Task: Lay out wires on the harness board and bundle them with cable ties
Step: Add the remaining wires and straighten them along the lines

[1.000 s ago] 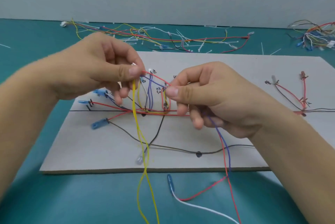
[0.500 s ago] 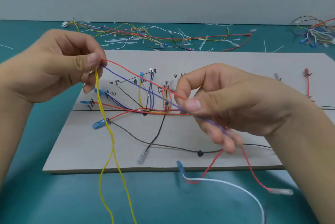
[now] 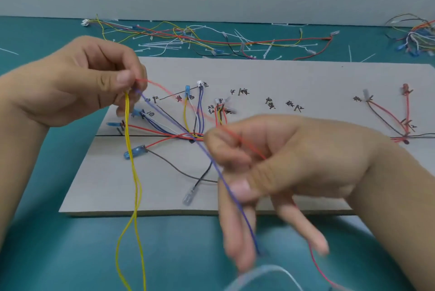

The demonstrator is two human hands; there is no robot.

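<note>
Above the harness board [image 3: 306, 78], my left grip [image 3: 82, 83] pinches the loose wires [image 3: 127, 116]; my right grip [image 3: 294, 161] pinches the purple wire [image 3: 164, 114], probably to tease it free.

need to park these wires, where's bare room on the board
Free: board near-left corner below the blue terminal; the stretch between the handwritten labels and right wire cluster. Crowded: the left-centre junction and the far mat's loose wires.

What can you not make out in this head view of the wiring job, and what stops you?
Head view: right hand fingers motion-blurred; it pinches the red wire, its hold on the purple wire unclear.
Yellow wires from the left hand: lower ends cut by the bottom edge.
Harness board laid wires: partly hidden behind the right hand.
Board labels: too small to read.
</note>
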